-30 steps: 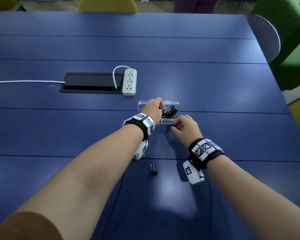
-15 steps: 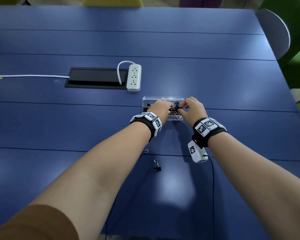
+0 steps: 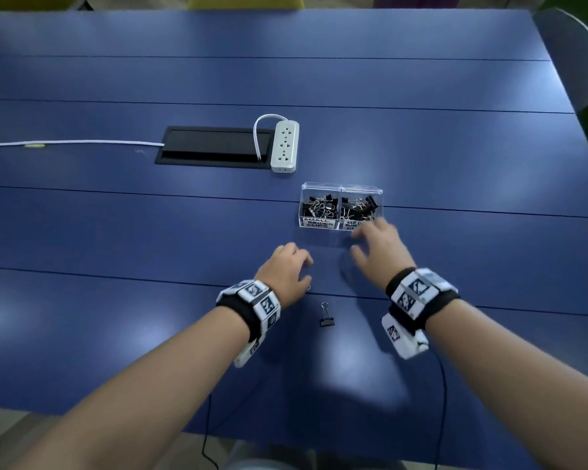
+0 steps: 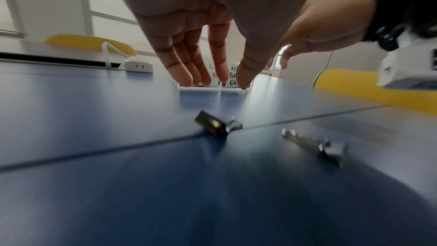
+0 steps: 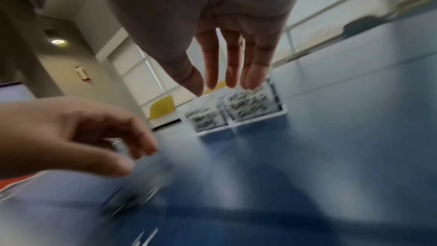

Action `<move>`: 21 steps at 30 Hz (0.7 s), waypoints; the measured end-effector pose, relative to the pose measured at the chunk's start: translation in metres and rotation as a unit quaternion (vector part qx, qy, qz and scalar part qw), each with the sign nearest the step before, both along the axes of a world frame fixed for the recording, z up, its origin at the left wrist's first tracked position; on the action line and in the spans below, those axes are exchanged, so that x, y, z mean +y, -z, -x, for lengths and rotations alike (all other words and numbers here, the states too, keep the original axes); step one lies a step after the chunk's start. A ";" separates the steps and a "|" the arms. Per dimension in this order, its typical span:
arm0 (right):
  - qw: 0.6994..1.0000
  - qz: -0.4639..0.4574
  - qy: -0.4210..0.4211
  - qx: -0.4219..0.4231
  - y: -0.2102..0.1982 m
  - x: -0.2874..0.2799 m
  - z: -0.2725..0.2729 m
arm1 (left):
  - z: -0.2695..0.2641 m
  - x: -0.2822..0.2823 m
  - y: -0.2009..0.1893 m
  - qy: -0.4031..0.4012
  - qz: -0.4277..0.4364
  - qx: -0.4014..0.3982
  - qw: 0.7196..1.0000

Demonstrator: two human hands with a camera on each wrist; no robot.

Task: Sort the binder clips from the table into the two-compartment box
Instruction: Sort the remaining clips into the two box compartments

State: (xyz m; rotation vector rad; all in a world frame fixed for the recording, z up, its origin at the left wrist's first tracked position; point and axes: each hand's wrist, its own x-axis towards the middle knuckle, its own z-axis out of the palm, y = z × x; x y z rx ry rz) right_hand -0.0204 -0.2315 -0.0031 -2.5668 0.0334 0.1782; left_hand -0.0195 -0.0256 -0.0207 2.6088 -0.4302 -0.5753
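Note:
The clear two-compartment box (image 3: 342,195) stands on the blue table (image 3: 116,232), with black binder clips in both halves. My left hand (image 3: 299,266) hovers low in front of it, fingers relaxed and empty. My right hand (image 3: 364,239) is just before the box's right half, fingers spread and empty. One black binder clip (image 3: 326,317) lies between my wrists. A second clip (image 4: 218,125) lies under the left hand, almost hidden from the head view. In the left wrist view, the fingers (image 4: 182,74) point down ahead of both clips. The right wrist view is blurred but shows the box (image 5: 238,117).
A white power strip (image 3: 285,146) and a black cable hatch (image 3: 214,147) lie behind and left of the box. A white cable (image 3: 65,142) runs off to the left. Chairs stand around the table's far and right edges.
Both hands have drawn back from the box toward me and now hold nothing. The box, which they covered before, is in plain view.

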 end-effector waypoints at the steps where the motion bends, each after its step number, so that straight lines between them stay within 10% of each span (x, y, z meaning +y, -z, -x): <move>1: 0.999 -0.006 -0.030 0.037 0.002 0.011 0.016 | 0.008 0.006 0.004 -0.001 -0.018 0.012 1.000; 6: 0.969 0.063 -0.136 0.198 0.028 0.053 0.079 | 0.024 0.019 0.024 0.017 -0.011 0.036 0.999; 21: 0.986 -0.118 0.112 0.038 0.013 -0.024 0.048 | -0.074 -0.080 -0.034 -0.037 0.128 -0.054 0.990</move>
